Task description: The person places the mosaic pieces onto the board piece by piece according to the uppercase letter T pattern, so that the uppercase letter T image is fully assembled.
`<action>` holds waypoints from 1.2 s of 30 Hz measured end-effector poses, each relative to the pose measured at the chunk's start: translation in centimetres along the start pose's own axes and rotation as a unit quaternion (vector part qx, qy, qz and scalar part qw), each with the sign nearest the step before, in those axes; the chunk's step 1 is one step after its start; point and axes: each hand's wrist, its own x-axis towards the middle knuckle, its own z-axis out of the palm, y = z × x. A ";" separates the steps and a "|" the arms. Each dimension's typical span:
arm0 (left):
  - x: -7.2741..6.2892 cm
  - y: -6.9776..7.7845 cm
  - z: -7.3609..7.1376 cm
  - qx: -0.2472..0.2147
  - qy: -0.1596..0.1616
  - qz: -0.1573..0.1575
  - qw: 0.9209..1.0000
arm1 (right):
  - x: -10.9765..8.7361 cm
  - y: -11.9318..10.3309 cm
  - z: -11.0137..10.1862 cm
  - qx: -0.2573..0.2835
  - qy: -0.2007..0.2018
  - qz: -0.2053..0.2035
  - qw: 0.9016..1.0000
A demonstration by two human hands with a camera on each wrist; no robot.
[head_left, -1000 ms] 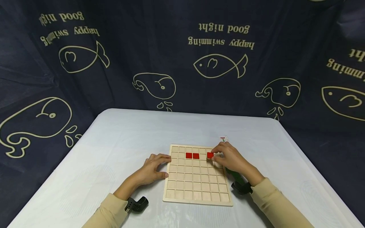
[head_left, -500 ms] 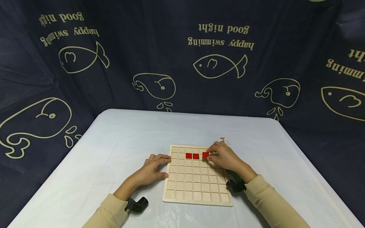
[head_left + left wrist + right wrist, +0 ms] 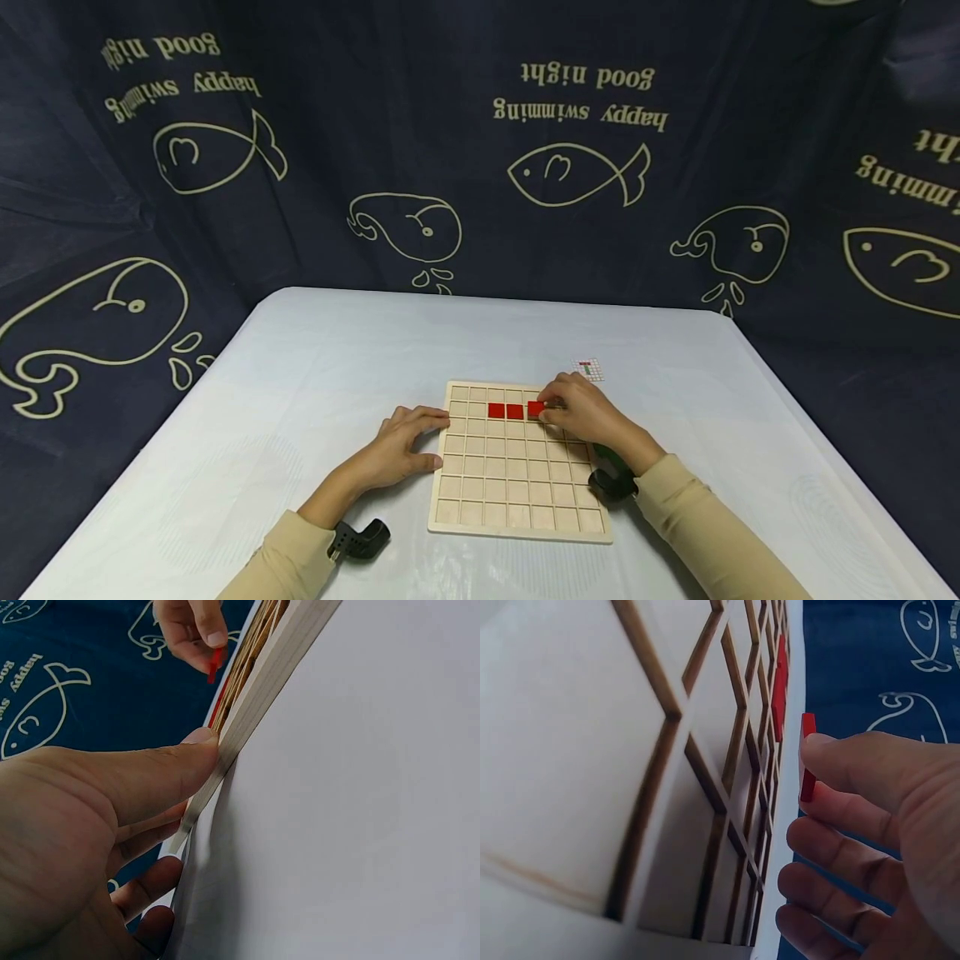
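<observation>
A red square tile [image 3: 808, 757] is pinched between the thumb and a finger of my right hand [image 3: 588, 410], held just above the wooden grid board [image 3: 517, 518]. Two more red tiles, a left one [image 3: 497, 411] and a right one [image 3: 514, 412], lie side by side in cells of the second row from the far edge. My left hand [image 3: 397, 447] rests against the board's left edge, thumb and fingertips touching its side; in the left wrist view the fingers [image 3: 150, 886] are fairly straight along that edge.
A small card [image 3: 588, 368] with a printed grid and a red and green pattern lies beyond the board's far right corner. Something green [image 3: 611, 458] shows partly under my right wrist. A white cloth [image 3: 337, 333] covers the table, with a dark printed curtain [image 3: 480, 167] behind.
My right hand has carried its red tile leftward over the second row, closer to the two laid tiles. The left hand has stayed at the board's edge.
</observation>
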 end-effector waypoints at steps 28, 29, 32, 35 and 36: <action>0.0 -0.1 0.0 0.000 0.000 0.003 1.000 | 0.6 0.2 0.6 -0.017 -0.024 0.008 1.000; 0.0 -0.1 0.0 0.000 0.000 0.003 1.000 | 0.6 0.2 0.5 -0.017 -0.024 0.007 1.000; 0.0 -0.1 0.0 0.000 -0.001 0.002 1.000 | 0.6 0.2 0.6 -0.018 -0.023 0.002 1.000; 0.0 -0.1 0.0 -0.001 -0.001 0.002 1.000 | 0.6 0.2 0.6 -0.021 -0.022 0.002 1.000; 0.0 -0.1 0.0 -0.001 -0.001 0.003 1.000 | 0.6 0.2 0.6 -0.021 -0.021 0.001 1.000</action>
